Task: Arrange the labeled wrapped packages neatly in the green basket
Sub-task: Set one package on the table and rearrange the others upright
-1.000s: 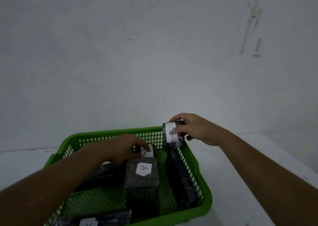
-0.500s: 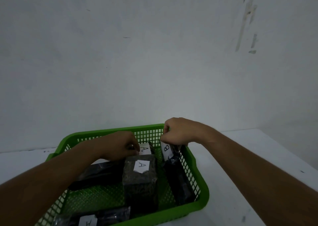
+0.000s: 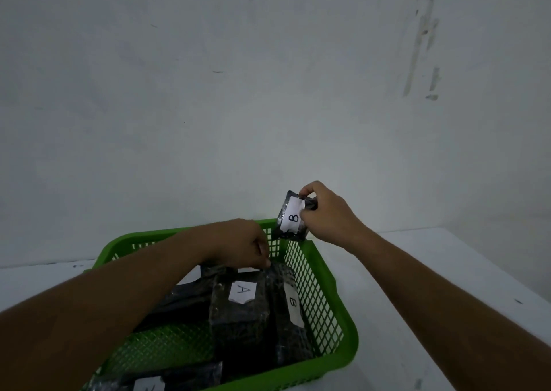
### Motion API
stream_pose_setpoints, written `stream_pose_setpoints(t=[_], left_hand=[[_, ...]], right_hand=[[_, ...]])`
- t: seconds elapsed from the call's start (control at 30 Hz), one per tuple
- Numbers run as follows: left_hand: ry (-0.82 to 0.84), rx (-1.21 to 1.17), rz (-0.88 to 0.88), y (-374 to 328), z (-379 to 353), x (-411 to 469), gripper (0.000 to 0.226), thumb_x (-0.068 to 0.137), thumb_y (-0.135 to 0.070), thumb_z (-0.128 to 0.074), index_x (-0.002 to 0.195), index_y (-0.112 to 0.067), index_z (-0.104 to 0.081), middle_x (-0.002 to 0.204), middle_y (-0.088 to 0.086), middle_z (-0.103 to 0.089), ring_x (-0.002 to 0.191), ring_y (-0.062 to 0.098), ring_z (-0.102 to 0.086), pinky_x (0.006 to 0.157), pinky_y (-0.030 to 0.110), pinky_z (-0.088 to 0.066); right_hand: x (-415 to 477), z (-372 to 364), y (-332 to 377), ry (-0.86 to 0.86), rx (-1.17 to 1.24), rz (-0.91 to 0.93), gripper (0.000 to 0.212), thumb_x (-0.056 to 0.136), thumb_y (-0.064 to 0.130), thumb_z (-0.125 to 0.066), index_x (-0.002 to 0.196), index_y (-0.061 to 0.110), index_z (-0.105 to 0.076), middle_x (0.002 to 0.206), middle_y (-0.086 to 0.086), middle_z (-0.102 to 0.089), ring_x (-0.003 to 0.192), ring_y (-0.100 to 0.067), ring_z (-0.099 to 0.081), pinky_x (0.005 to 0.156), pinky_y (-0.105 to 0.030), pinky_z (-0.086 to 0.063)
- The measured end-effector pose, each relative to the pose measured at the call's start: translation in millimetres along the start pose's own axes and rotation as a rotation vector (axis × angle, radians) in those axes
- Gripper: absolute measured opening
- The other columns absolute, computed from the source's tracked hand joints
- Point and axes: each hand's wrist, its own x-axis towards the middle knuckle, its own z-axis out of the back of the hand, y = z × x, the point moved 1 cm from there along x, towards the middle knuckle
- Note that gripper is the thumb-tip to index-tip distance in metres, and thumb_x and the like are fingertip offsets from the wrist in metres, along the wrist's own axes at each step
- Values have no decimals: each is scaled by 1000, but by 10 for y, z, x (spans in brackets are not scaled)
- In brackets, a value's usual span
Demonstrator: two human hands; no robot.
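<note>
The green basket stands on a white table and holds several black wrapped packages. A block labelled A lies in its middle. A long package labelled B lies along the right wall. My right hand is shut on a small black package labelled B, held above the basket's far right corner. My left hand reaches into the far part of the basket, fingertips pinched on the black wrapping at the far end of the packages; which package it grips I cannot tell.
The white table runs to the right of the basket, with its edge at the far right. A pale wall rises just behind the basket. Another labelled package lies at the basket's near edge.
My right hand has lifted the small B package up out of the basket's right side to above the far right corner. My left hand has shifted a little to the right.
</note>
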Motion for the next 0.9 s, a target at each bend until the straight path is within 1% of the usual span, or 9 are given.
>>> stream_pose_setpoints(t=[0.13,0.3,0.4,0.47,0.53,0.6,0.73,0.83,0.9], left_hand=[[158,232,55,-202,-58,216,41,87,-45,-61,113,-13,-67,117,6,-66,105,22,-60,93,39,-50],[320,267,82,-328,-11,403,51,84,-32,-68,130,-15,-57,131,4,-60,115,23,-56,100,41,-47],[347,245,61,-328,23,436,48,83,-29,-70,127,-11,-59,125,7,-63,107,22,-57,89,34,-48],[335,186,34,-299,36,418,45,83,-25,-70,125,-12,-61,123,8,-64,103,21,-57,85,32,-47],[313,118,17,-244,24,377,48,85,-25,-69,129,-13,-57,127,6,-62,110,21,-57,93,34,-47],[305,59,-9,-173,-14,350,48,86,-25,-67,133,-17,-55,129,3,-61,114,19,-56,96,32,-44],[303,-1,-25,-48,-95,351,55,86,-28,-67,138,-24,-48,127,-8,-55,110,10,-50,94,24,-36],[221,-53,-28,60,-133,346,49,81,-35,-72,127,-30,-59,109,-17,-59,100,7,-54,83,21,-40],[137,-97,-21,128,-163,326,42,76,-39,-77,116,-29,-67,103,-17,-64,97,9,-58,77,21,-42]], right_hand=[[-22,22,-119,-25,54,-47,30,85,7,-52,110,23,-53,88,1,-61,68,-12,-56,47,-17,-41],[-48,54,-210,-33,125,-65,27,84,6,-54,104,24,-55,87,2,-63,67,-12,-58,41,-12,-39],[-39,97,-226,-34,162,-76,27,84,7,-54,104,25,-55,93,-2,-66,78,-20,-63,51,-21,-43],[-25,117,-223,-35,175,-60,28,84,7,-53,104,27,-56,95,-2,-66,82,-21,-64,55,-23,-44],[-6,125,-217,-49,178,-44,29,86,6,-52,103,29,-55,94,2,-65,78,-19,-63,55,-23,-45],[12,122,-211,-52,182,-43,30,86,6,-52,102,31,-55,93,3,-65,75,-18,-61,54,-24,-44],[16,67,-217,75,127,-56,29,88,7,-54,96,35,-54,92,-5,-71,76,-25,-67,47,-19,-42],[22,48,-227,125,73,-61,26,90,9,-52,100,34,-55,97,-8,-71,86,-28,-70,53,-23,-44],[36,59,-216,139,36,-48,26,91,10,-52,105,32,-56,98,-8,-71,79,-23,-66,52,-21,-43]])
